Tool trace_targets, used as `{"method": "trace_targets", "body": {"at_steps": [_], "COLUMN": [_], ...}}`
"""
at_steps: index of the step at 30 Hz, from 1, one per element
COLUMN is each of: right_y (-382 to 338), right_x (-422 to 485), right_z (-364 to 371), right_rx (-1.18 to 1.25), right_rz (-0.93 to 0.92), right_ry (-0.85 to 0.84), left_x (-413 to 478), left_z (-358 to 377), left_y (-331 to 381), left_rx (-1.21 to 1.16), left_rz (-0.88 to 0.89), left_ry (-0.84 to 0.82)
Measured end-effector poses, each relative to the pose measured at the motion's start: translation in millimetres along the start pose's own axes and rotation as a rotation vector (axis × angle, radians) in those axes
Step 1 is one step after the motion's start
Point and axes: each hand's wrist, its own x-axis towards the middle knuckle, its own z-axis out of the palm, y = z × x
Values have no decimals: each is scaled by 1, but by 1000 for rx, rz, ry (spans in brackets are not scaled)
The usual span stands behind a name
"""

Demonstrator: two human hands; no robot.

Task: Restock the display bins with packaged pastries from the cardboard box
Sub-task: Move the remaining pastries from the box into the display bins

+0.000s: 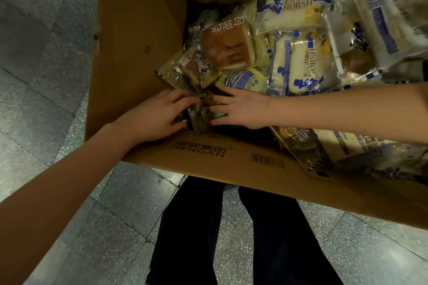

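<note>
A large cardboard box stands open on the floor, holding several packaged pastries. Brown bread in a clear wrapper lies near the middle, with white blue-printed packs to its right. Both my hands reach into the box's near left corner. My left hand has its fingertips on a dark small pastry pack low in the box. My right hand lies opposite, fingers straight and spread against the same pack. The pack is mostly hidden between the hands.
The box's near flap, printed HENGAN with a barcode, folds out toward me over my dark-trousered legs. Speckled grey floor tiles surround the box. More packs pile up at the box's right side. No display bins are in view.
</note>
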Motion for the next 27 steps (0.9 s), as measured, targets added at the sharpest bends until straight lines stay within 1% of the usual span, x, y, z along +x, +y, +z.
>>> {"method": "trace_targets", "body": {"at_steps": [3, 6, 8, 12, 15, 18, 21, 23, 25, 27], "right_y": [2, 9, 17, 30, 35, 36, 33, 31, 34, 38], "right_x": [10, 13, 11, -1, -15, -32, -49, -58, -61, -61], "right_z": [4, 2, -5, -20, -27, -31, -34, -35, -32, -28], "right_rx": [-53, 6, 120, 388, 582, 718, 833, 832, 755, 725], "right_rz": [-12, -24, -20, 49, 102, 146, 217, 273, 316, 353], "right_ry": [30, 71, 92, 97, 126, 189, 242, 304, 366, 316], "left_x": [1, 3, 3, 3, 4, 4, 2, 2, 5, 9], "left_z": [1, -2, -5, -11, -13, -13, -17, -19, -20, -19], "left_y": [-3, -9, -13, -15, -15, -14, -15, -14, -13, -11], "left_rx": [39, 14, -45, -158, -197, -215, -335, -420, -429, -422], "left_rz": [30, 25, -2, -45, -63, -49, -107, -134, -127, -124], "left_ry": [31, 56, 80, 146, 145, 133, 162, 184, 180, 171]}}
